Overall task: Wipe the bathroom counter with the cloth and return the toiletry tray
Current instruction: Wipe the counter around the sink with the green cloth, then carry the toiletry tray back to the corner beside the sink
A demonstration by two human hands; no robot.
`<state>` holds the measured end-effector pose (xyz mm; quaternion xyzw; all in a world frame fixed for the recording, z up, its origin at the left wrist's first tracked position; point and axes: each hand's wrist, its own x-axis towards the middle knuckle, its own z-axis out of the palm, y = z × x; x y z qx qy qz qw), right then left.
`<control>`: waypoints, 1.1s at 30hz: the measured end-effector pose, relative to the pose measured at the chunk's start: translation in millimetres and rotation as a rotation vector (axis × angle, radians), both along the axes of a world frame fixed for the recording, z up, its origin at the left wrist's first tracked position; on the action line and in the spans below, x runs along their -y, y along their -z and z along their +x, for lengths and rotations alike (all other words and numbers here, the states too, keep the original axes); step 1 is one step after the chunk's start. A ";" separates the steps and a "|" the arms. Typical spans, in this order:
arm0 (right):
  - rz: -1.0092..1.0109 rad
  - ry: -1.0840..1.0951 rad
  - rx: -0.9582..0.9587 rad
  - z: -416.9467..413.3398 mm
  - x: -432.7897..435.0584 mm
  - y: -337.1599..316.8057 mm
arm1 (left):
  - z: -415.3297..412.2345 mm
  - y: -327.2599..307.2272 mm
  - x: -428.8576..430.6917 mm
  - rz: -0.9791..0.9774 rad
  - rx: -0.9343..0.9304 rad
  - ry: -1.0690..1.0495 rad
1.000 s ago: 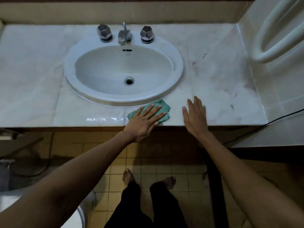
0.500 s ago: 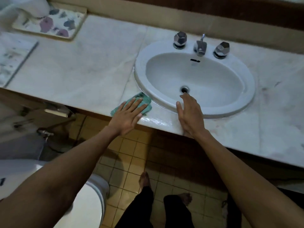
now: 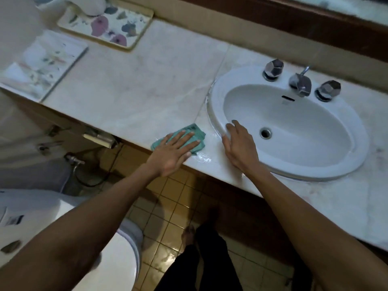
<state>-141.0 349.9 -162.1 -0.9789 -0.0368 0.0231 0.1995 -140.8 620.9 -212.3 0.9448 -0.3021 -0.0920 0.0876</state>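
The left hand [image 3: 175, 151] lies flat, fingers spread, on a green cloth [image 3: 197, 133] at the front edge of the marble worktop [image 3: 134, 91]. The right hand [image 3: 239, 145] rests open on the near rim of the white sink [image 3: 346, 164]. A flowered tray [image 3: 117, 24] sits at the back left, well apart from the cloth.

The setting was a home bathroom. An oval white sink [image 3: 294, 131] with a chrome tap [image 3: 300, 82] and two faceted handles was set into a pale marble bench [image 3: 130, 91]. Left of the sink, against the wall, lay a flower-patterned tray [image 3: 109, 26]. Below the bench's left end stood a white toilet [image 3: 117, 267] on a floor of small yellowish tiles [image 3: 168, 208].
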 end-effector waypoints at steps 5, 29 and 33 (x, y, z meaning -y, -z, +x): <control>0.009 -0.083 0.011 46.1 -25.7 11.2 | 55.7 4.1 -10.5 -0.022 -0.006 -0.318; -0.100 -0.159 -0.094 314.5 -93.4 43.1 | 345.9 20.3 -16.4 -0.040 0.200 -0.545; -0.128 -0.109 -0.055 311.0 -104.1 51.9 | 356.1 19.0 -21.5 -0.047 0.150 -0.537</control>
